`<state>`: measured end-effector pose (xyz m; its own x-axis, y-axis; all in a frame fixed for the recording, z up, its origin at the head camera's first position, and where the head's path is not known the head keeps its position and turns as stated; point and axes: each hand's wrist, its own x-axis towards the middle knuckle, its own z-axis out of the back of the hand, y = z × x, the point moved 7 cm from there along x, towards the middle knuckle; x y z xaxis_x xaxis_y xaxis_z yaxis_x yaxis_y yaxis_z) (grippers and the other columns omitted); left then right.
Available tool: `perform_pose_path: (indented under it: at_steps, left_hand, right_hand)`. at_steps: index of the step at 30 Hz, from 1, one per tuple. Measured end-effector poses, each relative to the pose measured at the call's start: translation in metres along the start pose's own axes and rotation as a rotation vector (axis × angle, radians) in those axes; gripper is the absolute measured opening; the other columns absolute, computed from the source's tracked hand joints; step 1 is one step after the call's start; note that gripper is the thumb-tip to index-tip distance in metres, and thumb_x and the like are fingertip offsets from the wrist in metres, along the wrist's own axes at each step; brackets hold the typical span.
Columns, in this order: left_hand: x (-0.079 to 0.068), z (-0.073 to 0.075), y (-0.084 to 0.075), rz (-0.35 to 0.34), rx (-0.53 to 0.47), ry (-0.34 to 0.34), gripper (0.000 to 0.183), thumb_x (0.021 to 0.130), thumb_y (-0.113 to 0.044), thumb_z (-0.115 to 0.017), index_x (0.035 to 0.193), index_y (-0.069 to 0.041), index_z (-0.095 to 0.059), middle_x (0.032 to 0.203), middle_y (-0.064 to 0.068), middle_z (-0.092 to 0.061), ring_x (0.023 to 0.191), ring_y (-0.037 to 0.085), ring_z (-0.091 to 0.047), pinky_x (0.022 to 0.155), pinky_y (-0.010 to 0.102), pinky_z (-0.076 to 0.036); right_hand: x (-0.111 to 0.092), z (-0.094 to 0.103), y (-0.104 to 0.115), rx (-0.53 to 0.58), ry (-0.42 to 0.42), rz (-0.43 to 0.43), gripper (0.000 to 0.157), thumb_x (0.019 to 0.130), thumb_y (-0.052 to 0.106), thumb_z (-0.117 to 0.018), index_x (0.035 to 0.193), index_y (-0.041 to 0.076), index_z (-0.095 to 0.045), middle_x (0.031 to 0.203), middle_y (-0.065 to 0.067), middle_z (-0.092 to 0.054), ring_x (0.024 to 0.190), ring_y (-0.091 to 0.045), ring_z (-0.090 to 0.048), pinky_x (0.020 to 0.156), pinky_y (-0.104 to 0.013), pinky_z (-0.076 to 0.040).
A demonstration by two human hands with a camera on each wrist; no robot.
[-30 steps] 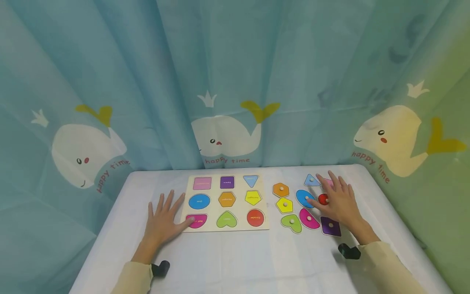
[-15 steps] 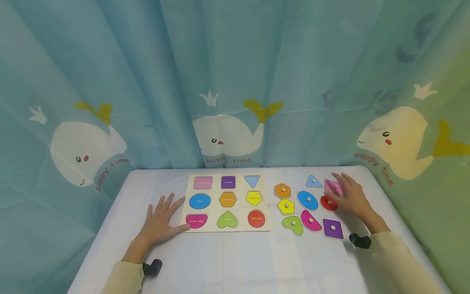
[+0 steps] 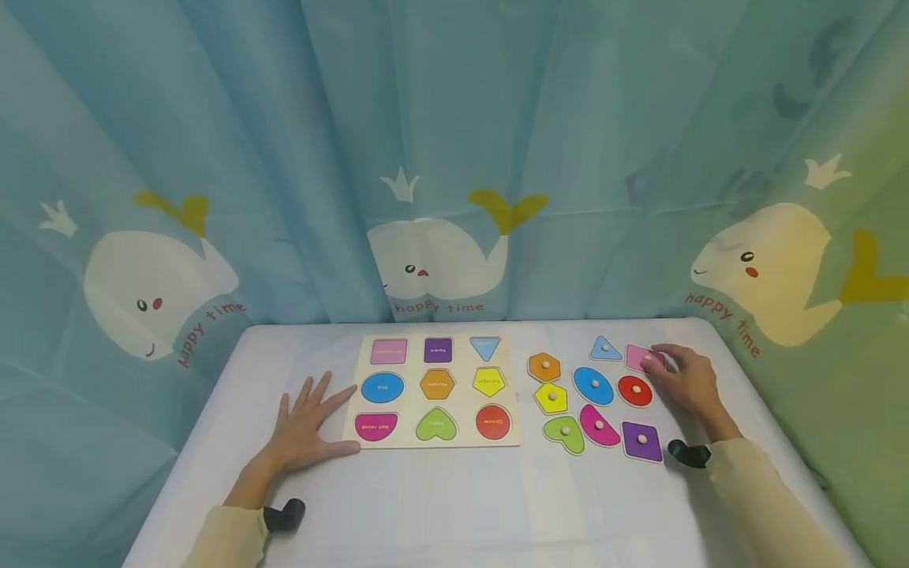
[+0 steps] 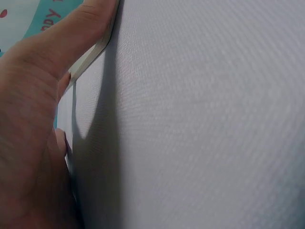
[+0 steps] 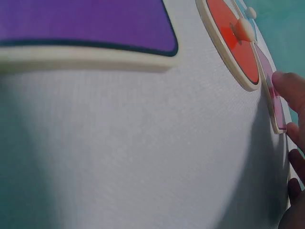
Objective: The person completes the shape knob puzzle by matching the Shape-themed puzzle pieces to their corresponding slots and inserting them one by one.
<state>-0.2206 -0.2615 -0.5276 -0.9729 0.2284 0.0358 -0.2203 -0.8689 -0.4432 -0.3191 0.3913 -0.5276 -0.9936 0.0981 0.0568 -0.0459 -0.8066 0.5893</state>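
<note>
My left hand (image 3: 301, 434) rests at the left edge of a cream wooden puzzle board (image 3: 458, 440), fingers spread and thumb by the near corner. The board has several printed, labelled shapes. In the left wrist view the thumb (image 4: 81, 33) lies along the board's edge. Over at the right, my right hand (image 3: 690, 386) is at the pink rectangle puzzle piece (image 3: 634, 355), which lies flat. Thumb and forefinger stand apart near its knob, the thumb closest. From the right wrist, the thumb (image 5: 288, 86) overlaps the pink piece and hides its knob.
Knobbed pieces lie near the right hand: red circle (image 3: 630, 398), blue oval (image 3: 588, 393), blue triangle (image 3: 600, 354), purple square (image 3: 632, 451), magenta half round (image 3: 592, 416), green heart (image 3: 575, 443), yellow pentagon (image 3: 543, 405), orange hexagon (image 3: 537, 375). Behind the white table (image 3: 454, 505) hangs a curtain (image 3: 440, 102).
My right hand has moved right and back from over the blue oval and red circle to the pink rectangle. The left thumb has slid off the half-round shape to the board's corner.
</note>
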Motion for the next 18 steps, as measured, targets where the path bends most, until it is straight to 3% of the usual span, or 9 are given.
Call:
perform_pose_path:
  at_steps: [8,18]
  left_hand:
    - [-0.0003,-0.0004,0.001,0.005,-0.006,0.003,0.098,0.072,-0.062,-0.083,0.153,-0.019,-0.049,0.166,0.025,-0.023,0.151,0.056,-0.008,0.112,0.081,0.002]
    - [-0.001,0.0013,-0.0016,0.012,-0.002,-0.001,0.097,0.072,-0.06,-0.083,0.153,-0.018,-0.05,0.166,0.025,-0.024,0.151,0.056,-0.009,0.111,0.082,0.002]
  right_hand:
    - [-0.0015,-0.0011,-0.0061,0.053,-0.021,-0.087,0.052,0.101,0.043,-0.065,0.13,0.0,-0.064,0.146,-0.032,-0.048,0.141,-0.055,-0.033,0.111,-0.076,-0.025]
    - [-0.0008,-0.0034,-0.003,0.066,-0.045,-0.123,0.048,0.101,0.038,-0.065,0.127,-0.002,-0.067,0.149,-0.031,-0.047,0.144,-0.053,-0.033,0.112,-0.075,-0.026]
